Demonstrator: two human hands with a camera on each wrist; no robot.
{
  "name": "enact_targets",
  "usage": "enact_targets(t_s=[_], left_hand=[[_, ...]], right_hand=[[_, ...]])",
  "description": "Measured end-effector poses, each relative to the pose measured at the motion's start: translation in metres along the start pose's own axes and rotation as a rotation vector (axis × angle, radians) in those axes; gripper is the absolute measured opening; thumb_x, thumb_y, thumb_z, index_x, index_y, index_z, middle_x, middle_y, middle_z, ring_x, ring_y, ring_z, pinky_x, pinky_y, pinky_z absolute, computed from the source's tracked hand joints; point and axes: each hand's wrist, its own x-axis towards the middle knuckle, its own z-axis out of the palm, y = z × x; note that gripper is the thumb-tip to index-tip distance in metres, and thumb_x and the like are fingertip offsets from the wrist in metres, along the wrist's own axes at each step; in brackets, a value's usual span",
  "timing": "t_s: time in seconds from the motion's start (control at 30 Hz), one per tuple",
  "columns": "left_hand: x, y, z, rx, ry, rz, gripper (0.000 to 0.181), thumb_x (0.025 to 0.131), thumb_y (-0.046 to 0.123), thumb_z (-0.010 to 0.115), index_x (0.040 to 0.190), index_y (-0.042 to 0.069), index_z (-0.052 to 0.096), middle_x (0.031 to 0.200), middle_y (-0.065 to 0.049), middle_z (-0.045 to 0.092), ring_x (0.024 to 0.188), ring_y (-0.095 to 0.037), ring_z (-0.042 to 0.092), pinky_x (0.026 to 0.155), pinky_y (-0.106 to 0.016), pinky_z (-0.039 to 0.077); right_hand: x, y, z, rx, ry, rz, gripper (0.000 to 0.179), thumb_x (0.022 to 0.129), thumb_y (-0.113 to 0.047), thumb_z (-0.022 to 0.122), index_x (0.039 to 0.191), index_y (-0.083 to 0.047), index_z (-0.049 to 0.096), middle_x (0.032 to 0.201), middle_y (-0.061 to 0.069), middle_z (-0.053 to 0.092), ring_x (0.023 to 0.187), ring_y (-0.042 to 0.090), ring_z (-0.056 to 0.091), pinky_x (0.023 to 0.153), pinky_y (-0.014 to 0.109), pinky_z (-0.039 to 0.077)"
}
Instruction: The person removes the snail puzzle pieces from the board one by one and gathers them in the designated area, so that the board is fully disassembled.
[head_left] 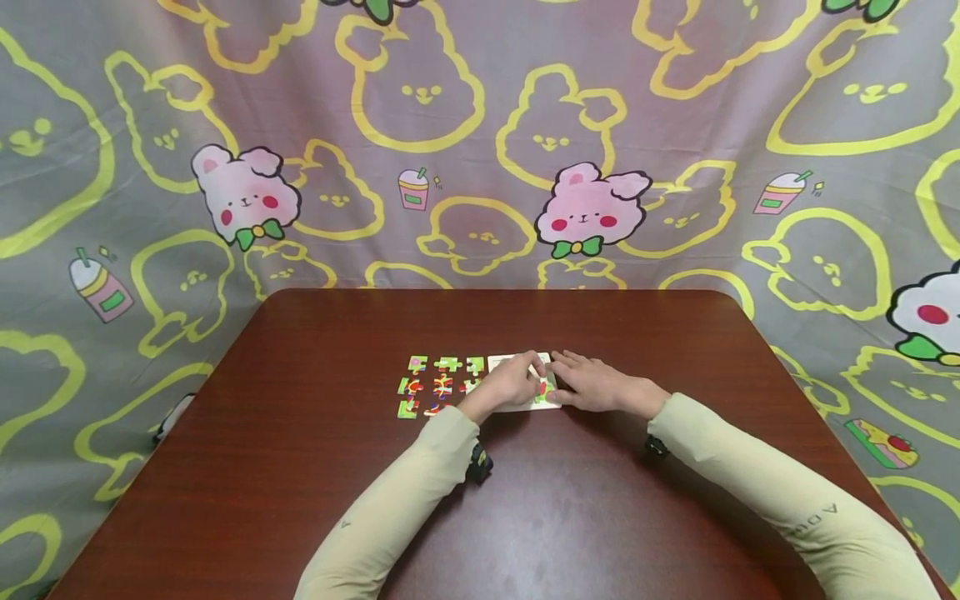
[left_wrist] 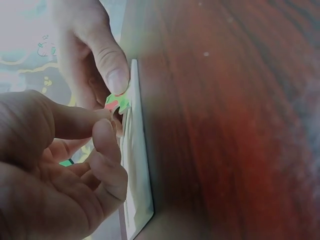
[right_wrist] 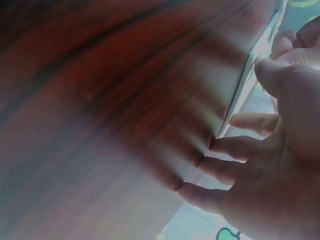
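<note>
A white puzzle board (head_left: 498,361) lies flat on the table, partly hidden by both hands. Over it, my left hand (head_left: 513,382) pinches the edge of a green and red puzzle piece (left_wrist: 118,103) between thumb and forefinger. My right hand (head_left: 596,383) rests at the board's right side, its thumb touching the green and red piece in the left wrist view. In the right wrist view, the fingers (right_wrist: 227,169) of this hand are spread, their tips on the board's edge and the tabletop. Part of the piece is covered by the fingertips.
Left of the board, several loose jigsaw pieces (head_left: 442,386) lie in spaced rows on the brown table (head_left: 300,467); my left wrist hides part of them. A patterned cloth (head_left: 480,175) hangs behind the table and along its sides.
</note>
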Motion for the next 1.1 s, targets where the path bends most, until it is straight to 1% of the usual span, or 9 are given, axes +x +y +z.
enact_targets(t_s=[0.1, 0.2, 0.3, 0.4, 0.6, 0.73, 0.87, 1.0, 1.1], left_hand=[[-0.001, 0.000, -0.001, 0.007, 0.010, 0.017, 0.022, 0.085, 0.002, 0.061, 0.105, 0.012, 0.062, 0.085, -0.004, 0.066, 0.075, -0.012, 0.056, 0.069, -0.025, 0.043], [-0.001, 0.000, -0.004, 0.007, 0.021, 0.027, 0.022, 0.086, 0.001, 0.060, 0.105, 0.011, 0.063, 0.092, -0.007, 0.067, 0.075, -0.013, 0.055, 0.069, -0.025, 0.041], [-0.001, -0.001, -0.009, -0.021, 0.023, 0.017, 0.024, 0.086, -0.001, 0.058, 0.106, 0.010, 0.064, 0.094, -0.008, 0.069, 0.074, -0.013, 0.055, 0.066, -0.023, 0.040], [-0.002, -0.002, -0.016, -0.054, 0.023, 0.003, 0.023, 0.086, -0.001, 0.059, 0.105, 0.010, 0.064, 0.091, -0.008, 0.071, 0.072, -0.012, 0.057, 0.062, -0.022, 0.040], [-0.004, -0.007, -0.026, -0.069, 0.028, -0.007, 0.019, 0.087, 0.004, 0.064, 0.104, 0.012, 0.064, 0.091, -0.006, 0.072, 0.075, -0.010, 0.059, 0.064, -0.021, 0.042], [-0.010, -0.012, -0.034, -0.101, 0.019, -0.005, 0.018, 0.087, 0.005, 0.064, 0.104, 0.012, 0.064, 0.090, -0.006, 0.071, 0.074, -0.010, 0.059, 0.063, -0.022, 0.044], [-0.018, -0.016, -0.041, -0.148, 0.015, -0.001, 0.018, 0.087, 0.004, 0.062, 0.104, 0.010, 0.064, 0.085, -0.007, 0.069, 0.066, -0.012, 0.056, 0.056, -0.023, 0.043], [-0.024, -0.022, -0.046, -0.167, 0.013, -0.001, 0.019, 0.086, 0.003, 0.061, 0.104, 0.008, 0.063, 0.084, -0.008, 0.070, 0.060, -0.011, 0.053, 0.051, -0.022, 0.041], [-0.027, -0.026, -0.049, -0.184, 0.002, 0.000, 0.020, 0.085, 0.002, 0.060, 0.105, 0.007, 0.063, 0.083, -0.009, 0.070, 0.059, -0.010, 0.054, 0.051, -0.021, 0.042]], right_hand=[[0.000, -0.001, 0.001, 0.001, -0.009, 0.007, 0.061, 0.099, -0.046, 0.053, 0.143, -0.006, 0.042, 0.155, 0.027, 0.031, 0.145, 0.046, 0.028, 0.105, 0.068, 0.033], [0.000, -0.001, 0.001, -0.001, -0.008, 0.006, 0.062, 0.098, -0.046, 0.054, 0.144, -0.005, 0.042, 0.155, 0.027, 0.032, 0.144, 0.046, 0.029, 0.105, 0.068, 0.033], [0.000, -0.002, 0.002, -0.007, -0.001, 0.002, 0.062, 0.098, -0.046, 0.054, 0.143, -0.005, 0.043, 0.154, 0.028, 0.032, 0.143, 0.047, 0.030, 0.105, 0.069, 0.033], [-0.001, -0.002, 0.002, -0.010, 0.000, 0.006, 0.064, 0.097, -0.047, 0.054, 0.144, -0.005, 0.042, 0.154, 0.028, 0.032, 0.143, 0.047, 0.030, 0.105, 0.069, 0.033], [-0.001, -0.003, 0.001, -0.010, -0.005, 0.012, 0.063, 0.098, -0.048, 0.054, 0.142, -0.004, 0.042, 0.155, 0.028, 0.032, 0.143, 0.047, 0.030, 0.105, 0.068, 0.033], [0.000, -0.004, 0.001, -0.013, -0.010, 0.011, 0.063, 0.098, -0.047, 0.054, 0.141, -0.004, 0.043, 0.155, 0.028, 0.031, 0.143, 0.047, 0.030, 0.105, 0.069, 0.033], [0.000, -0.004, 0.000, -0.003, -0.016, 0.022, 0.064, 0.098, -0.048, 0.054, 0.142, -0.004, 0.042, 0.155, 0.028, 0.030, 0.144, 0.047, 0.029, 0.105, 0.069, 0.032], [0.000, -0.004, -0.001, 0.006, -0.018, 0.029, 0.067, 0.098, -0.048, 0.054, 0.144, -0.003, 0.040, 0.156, 0.027, 0.029, 0.145, 0.046, 0.028, 0.106, 0.069, 0.031], [0.001, -0.003, 0.000, 0.000, -0.013, 0.025, 0.066, 0.097, -0.048, 0.055, 0.144, -0.003, 0.040, 0.156, 0.027, 0.030, 0.145, 0.045, 0.028, 0.107, 0.068, 0.031]])
